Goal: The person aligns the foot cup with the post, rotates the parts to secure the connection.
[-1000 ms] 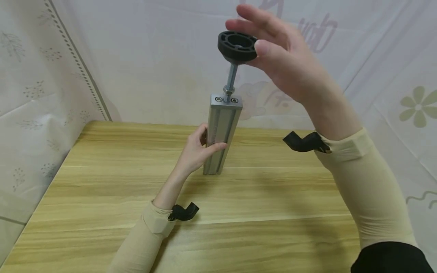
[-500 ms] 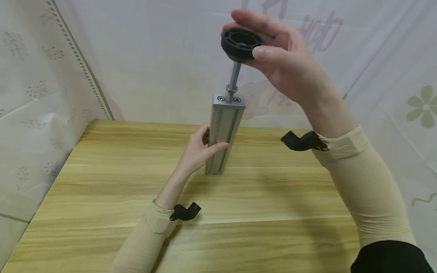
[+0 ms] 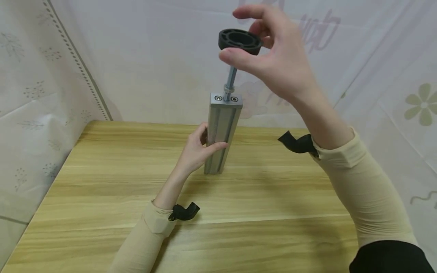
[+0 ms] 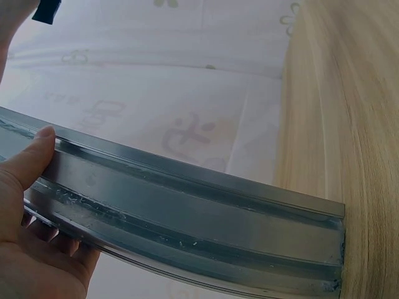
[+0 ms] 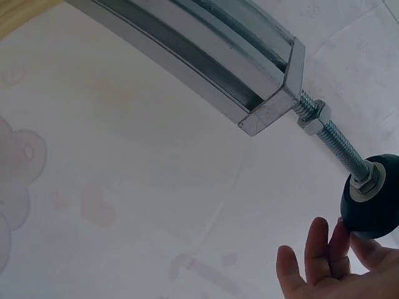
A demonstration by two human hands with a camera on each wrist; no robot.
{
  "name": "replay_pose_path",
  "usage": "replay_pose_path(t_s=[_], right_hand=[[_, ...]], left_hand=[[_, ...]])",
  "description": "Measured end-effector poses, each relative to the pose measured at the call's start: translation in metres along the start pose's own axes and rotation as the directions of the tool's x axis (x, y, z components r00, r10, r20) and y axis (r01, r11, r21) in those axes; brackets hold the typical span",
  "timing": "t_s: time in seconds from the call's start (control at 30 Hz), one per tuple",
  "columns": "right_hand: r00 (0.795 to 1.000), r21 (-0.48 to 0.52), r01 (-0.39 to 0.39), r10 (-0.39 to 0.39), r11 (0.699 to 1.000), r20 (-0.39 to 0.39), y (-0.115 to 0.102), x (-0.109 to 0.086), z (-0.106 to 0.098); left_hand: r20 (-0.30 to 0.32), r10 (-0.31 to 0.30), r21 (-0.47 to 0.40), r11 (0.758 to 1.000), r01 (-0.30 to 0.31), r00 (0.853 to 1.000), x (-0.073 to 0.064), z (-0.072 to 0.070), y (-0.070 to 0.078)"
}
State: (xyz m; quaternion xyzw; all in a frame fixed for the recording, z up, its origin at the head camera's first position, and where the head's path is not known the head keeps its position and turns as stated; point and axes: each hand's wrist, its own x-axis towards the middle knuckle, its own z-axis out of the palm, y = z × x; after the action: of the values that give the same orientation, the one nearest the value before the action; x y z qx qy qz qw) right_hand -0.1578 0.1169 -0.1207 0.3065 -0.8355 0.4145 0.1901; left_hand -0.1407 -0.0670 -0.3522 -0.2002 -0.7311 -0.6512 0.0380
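A silver aluminium profile [image 3: 221, 127] stands upright on the wooden table, its lower end on the top. My left hand [image 3: 194, 153] grips its middle, thumb across the near face and fingers behind. A capped end plate [image 3: 226, 101] with two screws closes the upper end. Out of this plate rises a threaded rod [image 3: 231, 77] with a hex nut [image 5: 315, 118] on it. The rod carries a round black levelling foot [image 3: 223, 41], ribbed face up. My right hand [image 3: 281, 57] pinches the foot's rim between the thumb in front and curled fingers behind; the index finger is raised above it.
The wooden table [image 3: 102, 189] spreads below, its back edge just behind the profile. Pale printed cloth [image 3: 164, 60] hangs at the back and both sides. Each wrist wears a black strap over a beige sleeve [image 3: 372, 189].
The right thumb has moved left across the foot's near rim, and the fingers have drawn back round its right side. The left hand holds the profile in the same place.
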Motion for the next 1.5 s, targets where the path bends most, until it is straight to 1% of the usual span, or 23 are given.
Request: replay_pose_path(t_s=[0.1, 0.2, 0.27, 0.3, 0.37, 0.4, 0.43, 0.47, 0.53, 0.67, 0.77, 0.83, 0.9, 0.93, 1.0, 1.03, 1.1, 1.2, 1.3, 1.37, 1.4, 1.43, 1.5], right_hand=[[1.000, -0.080, 0.006, -0.006, 0.997, -0.003, -0.002, -0.002, 0.001], [1.000, -0.096, 0.001, -0.002, 0.995, -0.008, -0.002, -0.003, 0.002], [1.000, -0.050, 0.016, -0.017, 0.999, -0.011, 0.001, -0.002, 0.002], [1.000, -0.003, 0.021, -0.021, 1.000, -0.009, 0.003, -0.002, 0.002], [0.999, 0.147, 0.037, -0.039, 0.988, 0.009, 0.008, -0.001, 0.002], [0.998, 0.240, 0.044, -0.052, 0.970, 0.025, 0.011, -0.001, 0.001], [0.997, 0.334, 0.046, -0.065, 0.942, 0.045, 0.014, 0.001, 0.001], [0.996, 0.427, 0.024, -0.060, 0.904, 0.072, 0.017, 0.001, 0.001], [0.987, 0.571, 0.000, -0.091, 0.821, 0.131, 0.024, 0.002, 0.000], [0.968, 0.745, -0.105, -0.103, 0.659, 0.227, 0.034, 0.004, 0.000], [0.961, 0.815, -0.173, -0.088, 0.552, 0.264, 0.036, 0.006, 0.000], [0.958, 0.836, -0.199, -0.078, 0.511, 0.276, 0.036, 0.006, 0.000], [0.960, 0.844, -0.196, -0.076, 0.500, 0.268, 0.036, 0.006, -0.001], [0.963, 0.843, -0.188, -0.075, 0.504, 0.260, 0.036, 0.006, -0.002], [0.970, 0.835, -0.162, -0.073, 0.526, 0.234, 0.035, 0.004, -0.004], [0.973, 0.827, -0.147, -0.072, 0.542, 0.219, 0.034, 0.003, -0.004], [0.980, 0.787, -0.098, -0.079, 0.609, 0.184, 0.033, 0.002, -0.005], [0.987, 0.680, -0.014, -0.097, 0.733, 0.125, 0.028, 0.000, -0.006], [0.990, 0.503, 0.067, -0.120, 0.861, 0.072, 0.021, 0.001, -0.006], [0.990, 0.355, 0.101, -0.127, 0.930, 0.053, 0.017, 0.002, -0.005], [0.990, 0.275, 0.114, -0.132, 0.955, 0.046, 0.015, 0.003, -0.004], [0.992, 0.196, 0.109, -0.119, 0.974, 0.039, 0.013, 0.003, -0.003], [0.996, 0.059, 0.087, -0.089, 0.994, 0.032, 0.010, 0.004, -0.002]], left_hand=[[-0.001, 0.003, 0.003, 1.000, -0.003, 1.000, -0.001, 0.000, 0.000], [-0.002, 0.003, 0.003, 1.000, -0.003, 1.000, -0.001, -0.001, 0.001], [-0.001, 0.000, -0.001, 1.000, 0.000, 1.000, -0.001, -0.001, 0.001], [-0.002, -0.003, -0.002, 1.000, 0.003, 1.000, -0.001, -0.001, 0.001], [-0.003, -0.003, -0.002, 1.000, 0.003, 1.000, -0.002, -0.001, 0.001], [-0.004, -0.001, 0.000, 1.000, 0.001, 1.000, -0.002, -0.001, 0.001], [-0.003, 0.001, 0.000, 1.000, -0.001, 1.000, -0.002, -0.001, 0.001], [-0.003, 0.004, 0.002, 1.000, -0.004, 1.000, -0.002, -0.001, 0.001], [-0.001, 0.009, 0.006, 1.000, -0.009, 1.000, -0.002, -0.001, 0.001], [0.007, 0.004, 0.011, 1.000, -0.004, 1.000, -0.002, 0.000, 0.002], [0.006, -0.005, 0.016, 1.000, 0.004, 1.000, -0.002, 0.000, 0.003], [0.005, -0.008, 0.018, 1.000, 0.008, 1.000, -0.001, 0.000, 0.003], [0.006, -0.008, 0.020, 1.000, 0.008, 1.000, 0.000, 0.001, 0.002], [0.008, -0.007, 0.021, 1.000, 0.007, 1.000, 0.000, 0.001, 0.002], [0.013, -0.003, 0.018, 1.000, 0.002, 1.000, 0.000, 0.002, 0.002], [0.015, -0.002, 0.019, 1.000, 0.002, 1.000, 0.001, 0.002, 0.001], [0.018, 0.001, 0.015, 1.000, -0.001, 1.000, 0.001, 0.002, 0.001], [0.020, -0.001, 0.015, 1.000, 0.000, 1.000, 0.001, 0.001, 0.001], [0.013, -0.004, 0.010, 1.000, 0.004, 1.000, 0.002, 0.000, 0.000], [0.003, -0.006, 0.009, 1.000, 0.006, 1.000, 0.001, -0.001, 0.000], [-0.001, -0.007, 0.009, 1.000, 0.007, 1.000, 0.001, -0.001, 0.000], [-0.004, -0.008, 0.009, 1.000, 0.008, 1.000, 0.001, -0.002, -0.001], [-0.006, -0.010, 0.013, 1.000, 0.010, 1.000, 0.001, -0.003, -0.001]])
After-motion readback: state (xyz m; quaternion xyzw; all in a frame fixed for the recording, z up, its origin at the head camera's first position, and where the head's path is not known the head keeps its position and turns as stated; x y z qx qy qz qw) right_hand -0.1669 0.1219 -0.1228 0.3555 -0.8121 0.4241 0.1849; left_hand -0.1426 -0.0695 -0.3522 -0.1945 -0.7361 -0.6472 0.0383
